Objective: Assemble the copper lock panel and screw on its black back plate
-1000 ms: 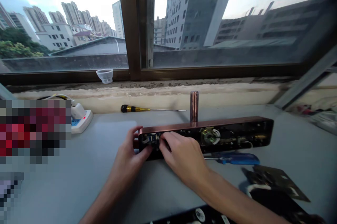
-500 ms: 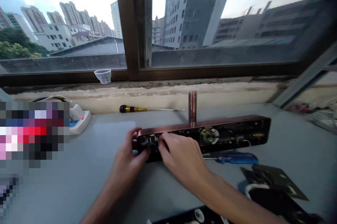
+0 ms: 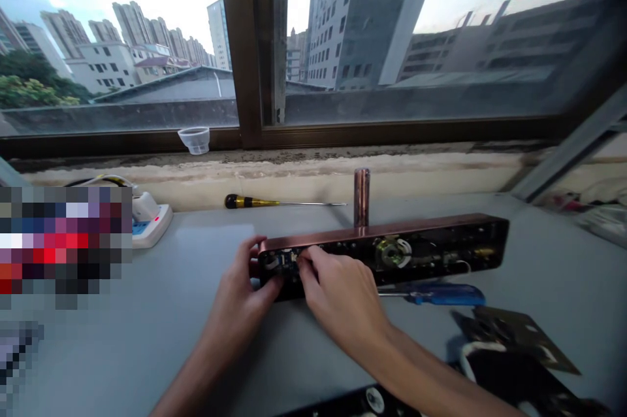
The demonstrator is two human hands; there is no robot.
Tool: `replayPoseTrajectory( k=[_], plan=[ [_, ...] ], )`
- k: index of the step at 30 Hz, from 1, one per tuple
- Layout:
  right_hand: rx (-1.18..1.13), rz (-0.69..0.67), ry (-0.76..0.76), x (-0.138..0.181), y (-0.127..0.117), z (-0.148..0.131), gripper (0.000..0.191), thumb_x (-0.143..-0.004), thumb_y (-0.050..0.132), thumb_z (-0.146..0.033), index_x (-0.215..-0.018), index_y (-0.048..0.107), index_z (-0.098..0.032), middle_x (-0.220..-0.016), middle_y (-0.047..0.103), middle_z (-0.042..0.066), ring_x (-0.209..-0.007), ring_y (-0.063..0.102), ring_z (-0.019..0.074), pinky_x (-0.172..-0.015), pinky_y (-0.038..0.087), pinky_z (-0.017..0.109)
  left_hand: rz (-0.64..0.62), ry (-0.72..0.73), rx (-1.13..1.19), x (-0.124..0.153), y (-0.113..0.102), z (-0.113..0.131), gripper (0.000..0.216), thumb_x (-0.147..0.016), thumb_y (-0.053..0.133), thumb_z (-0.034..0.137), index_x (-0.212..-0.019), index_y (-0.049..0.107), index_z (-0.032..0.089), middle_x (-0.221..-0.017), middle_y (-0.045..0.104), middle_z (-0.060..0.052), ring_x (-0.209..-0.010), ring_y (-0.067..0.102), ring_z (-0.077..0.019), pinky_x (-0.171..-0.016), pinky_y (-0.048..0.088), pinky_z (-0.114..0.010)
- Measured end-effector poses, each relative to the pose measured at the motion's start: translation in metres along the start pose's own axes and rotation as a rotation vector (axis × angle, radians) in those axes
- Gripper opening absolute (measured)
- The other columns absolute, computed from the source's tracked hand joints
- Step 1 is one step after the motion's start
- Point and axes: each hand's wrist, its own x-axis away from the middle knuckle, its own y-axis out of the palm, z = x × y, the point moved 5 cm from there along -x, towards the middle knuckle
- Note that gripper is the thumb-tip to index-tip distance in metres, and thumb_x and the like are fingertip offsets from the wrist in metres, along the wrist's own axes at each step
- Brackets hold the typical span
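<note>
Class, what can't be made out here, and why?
Head view:
Right hand: anything its fingertips pinch; its own fingers hide it.
Left hand: some fingertips, hidden behind the case.
Blue screwdriver: tip, hidden by the right hand.
Black panel: cut off by the bottom edge.
Power strip: left end, masked by pixelation.

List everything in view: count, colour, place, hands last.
Casing: 1, copper-black, centre
Cylinder: 1, copper, casing's far edge
Slim screwdriver: 1, yellow-black, behind casing
Thick screwdriver: 1, blue, before casing
Cup: 1, clear, windowsill
Power strip: 1, white, back left
Plate: 1, dark, front right
Loose part: 1, black, near plate
Panel: 1, black, bottom edge
Table: 1, grey, below
Window: 1, brown-framed, behind
Buildings: several, grey-white, outside
Left hand: 1, bare, casing's left end
Right hand: 1, bare, casing's left half
</note>
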Motion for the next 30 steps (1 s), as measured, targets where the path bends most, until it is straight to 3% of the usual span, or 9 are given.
replayPoseTrajectory(
  k=[13, 16, 20, 22, 24, 26, 27, 28, 30],
  plan=[
    [-0.077, 0.026, -0.049, -0.001, 0.005, -0.004, 0.020, -0.085, 0.041, -0.015, -0.077, 0.060, -0.017, -0.069, 0.067, 0.004, -0.062, 0.062, 0.0193, -0.049, 0.016, 0.028, 0.017, 0.048, -0.045, -0.002, -0.002, 0.000, 0.040, -0.071, 0.049, 0.013, -0.110, 0.041, 0.020, -0.102, 0.063, -0.007, -0.090, 0.059, -0.0188, -0.081, 0.043, -0.036],
    [-0.099, 0.115, -0.123, 0.001, 0.006, 0.000, 0.019, -0.083, 0.044, -0.014, -0.073, 0.059, -0.017, -0.064, 0.066, 0.002, -0.058, 0.062, 0.0178, -0.048, 0.019, 0.027, 0.010, 0.053, -0.039, -0.003, -0.003, -0.001, 0.040, -0.070, 0.050, 0.013, -0.109, 0.041, 0.021, -0.103, 0.063, -0.007, -0.090, 0.060, -0.0188, -0.080, 0.044, -0.035],
    [-0.126, 0.354, -0.342, 0.006, 0.002, 0.004, 0.018, -0.082, 0.044, -0.014, -0.071, 0.058, -0.017, -0.059, 0.063, 0.000, -0.049, 0.058, 0.0142, -0.046, 0.023, 0.026, -0.005, 0.036, -0.027, -0.004, -0.002, -0.003, 0.040, -0.070, 0.050, 0.014, -0.109, 0.043, 0.021, -0.103, 0.062, -0.007, -0.086, 0.061, -0.0179, -0.075, 0.047, -0.032],
    [-0.128, 0.470, -0.462, 0.010, -0.001, 0.004, 0.022, -0.084, 0.040, -0.013, -0.073, 0.058, -0.015, -0.058, 0.062, 0.000, -0.046, 0.056, 0.0127, -0.046, 0.026, 0.025, 0.057, 0.049, -0.077, -0.001, -0.004, 0.000, 0.040, -0.070, 0.051, 0.015, -0.109, 0.044, 0.020, -0.102, 0.062, -0.007, -0.085, 0.061, -0.0181, -0.074, 0.047, -0.033],
    [-0.152, 0.557, -0.582, 0.015, -0.005, 0.001, 0.023, -0.086, 0.038, -0.012, -0.075, 0.058, -0.013, -0.059, 0.062, 0.001, -0.047, 0.055, 0.0116, -0.048, 0.029, 0.025, 0.230, 0.127, -0.194, 0.005, -0.013, 0.011, 0.038, -0.069, 0.054, 0.019, -0.106, 0.048, 0.019, -0.102, 0.061, -0.008, -0.087, 0.059, -0.0193, -0.074, 0.047, -0.033],
    [-0.202, 0.614, -0.699, 0.021, -0.009, -0.002, 0.018, -0.087, 0.041, -0.011, -0.078, 0.057, -0.012, -0.061, 0.062, 0.001, -0.049, 0.054, 0.0105, -0.050, 0.031, 0.024, 0.399, 0.203, -0.291, 0.013, -0.021, 0.024, 0.028, -0.070, 0.056, 0.025, -0.097, 0.055, 0.019, -0.093, 0.062, -0.005, -0.082, 0.058, -0.0188, -0.071, 0.046, -0.031],
    [-0.220, 0.635, -0.753, 0.024, -0.012, -0.004, 0.015, -0.086, 0.043, -0.011, -0.080, 0.056, -0.012, -0.062, 0.061, 0.001, -0.049, 0.053, 0.0100, -0.051, 0.032, 0.024, 0.411, 0.197, -0.285, 0.016, -0.022, 0.028, 0.021, -0.072, 0.056, 0.029, -0.090, 0.058, 0.019, -0.084, 0.063, -0.003, -0.075, 0.057, -0.0173, -0.066, 0.045, -0.029],
    [-0.223, 0.654, -0.798, 0.028, -0.014, -0.005, 0.011, -0.085, 0.045, -0.011, -0.082, 0.056, -0.011, -0.061, 0.061, 0.001, -0.050, 0.052, 0.0097, -0.052, 0.032, 0.024, 0.358, 0.147, -0.229, 0.016, -0.021, 0.028, 0.018, -0.075, 0.054, 0.033, -0.083, 0.061, 0.019, -0.073, 0.062, -0.001, -0.066, 0.056, -0.0152, -0.059, 0.044, -0.027],
    [-0.183, 0.686, -0.862, 0.034, -0.017, -0.005, 0.008, -0.084, 0.047, -0.009, -0.087, 0.055, -0.010, -0.059, 0.059, 0.000, -0.049, 0.049, 0.0100, -0.053, 0.032, 0.025, 0.123, -0.033, -0.012, 0.015, -0.010, 0.022, 0.028, -0.076, 0.051, 0.041, -0.068, 0.062, 0.017, -0.054, 0.056, 0.002, -0.049, 0.049, -0.0110, -0.045, 0.038, -0.023]
  ],
)
